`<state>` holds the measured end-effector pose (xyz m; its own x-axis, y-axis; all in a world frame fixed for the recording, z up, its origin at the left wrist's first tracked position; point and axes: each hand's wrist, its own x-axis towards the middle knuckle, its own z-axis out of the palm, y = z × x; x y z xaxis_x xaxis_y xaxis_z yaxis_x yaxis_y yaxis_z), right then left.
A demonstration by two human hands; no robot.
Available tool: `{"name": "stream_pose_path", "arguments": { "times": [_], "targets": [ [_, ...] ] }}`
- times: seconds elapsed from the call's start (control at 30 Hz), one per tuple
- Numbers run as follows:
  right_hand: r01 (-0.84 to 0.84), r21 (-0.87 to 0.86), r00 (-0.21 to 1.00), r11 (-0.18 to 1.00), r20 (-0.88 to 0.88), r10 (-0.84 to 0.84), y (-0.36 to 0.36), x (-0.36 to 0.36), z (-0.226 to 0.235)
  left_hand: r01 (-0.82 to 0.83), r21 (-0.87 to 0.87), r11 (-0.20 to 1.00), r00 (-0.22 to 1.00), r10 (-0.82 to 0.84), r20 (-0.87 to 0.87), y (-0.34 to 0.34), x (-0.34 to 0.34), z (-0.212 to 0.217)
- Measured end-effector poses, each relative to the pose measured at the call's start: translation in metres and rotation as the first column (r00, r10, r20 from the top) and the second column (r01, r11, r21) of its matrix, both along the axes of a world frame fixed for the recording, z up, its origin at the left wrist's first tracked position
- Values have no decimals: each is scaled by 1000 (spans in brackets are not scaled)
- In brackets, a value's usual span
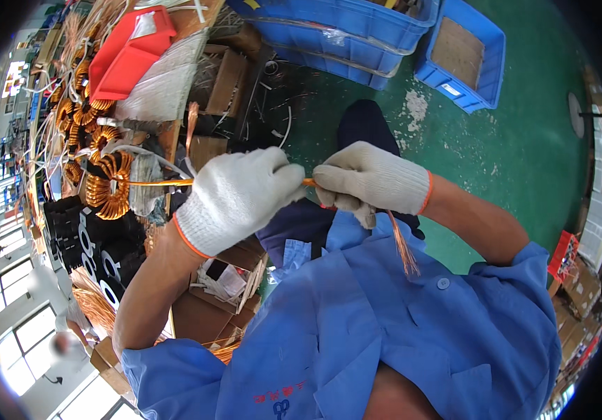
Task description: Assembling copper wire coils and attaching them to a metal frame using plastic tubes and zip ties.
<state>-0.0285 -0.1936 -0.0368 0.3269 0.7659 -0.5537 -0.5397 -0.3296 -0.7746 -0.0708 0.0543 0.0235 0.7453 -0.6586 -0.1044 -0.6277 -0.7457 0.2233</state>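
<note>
Both my hands wear white knit gloves with orange cuffs. My left hand [245,196] is closed around a bundle of copper wire [164,183], which runs out to a copper-wound ring coil [109,185] at the bench edge. Close beside it, my right hand [371,178] is closed on the same orange-copper strand, a short piece of which shows between the two gloves. Loose copper wire ends [402,245] fan out below the right glove. Inside the gloves the wire is hidden.
More wound coils [84,112] and a red bin [133,52] crowd the bench at left. Black rings [108,245] are stacked below. Cardboard boxes [227,80] hold scraps. Blue crates [336,35] stand ahead, another blue crate [462,56] at right, on the green floor [497,168].
</note>
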Motion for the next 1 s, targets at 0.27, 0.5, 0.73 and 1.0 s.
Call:
{"name": "stream_pose_path", "arguments": {
  "times": [0.27, 0.5, 0.73, 1.0],
  "targets": [
    [251, 104, 731, 962, 631, -259, -52, -23, -20, -138, -82, 987, 988, 131, -80, -9, 0, -11],
    [156, -99, 987, 983, 46, -153, -68, -14, 7, -39, 18, 999, 994, 41, -102, -49, -1, -15],
    [284, 150, 330, 947, 912, -244, -62, -41, -21, -78, -102, 992, 985, 60, -163, -52, 2, -21],
    [169, 88, 822, 982, 537, -190, -53, -26, -7, -117, -134, 984, 972, 86, -218, -65, 1, 3]
  ]
}}
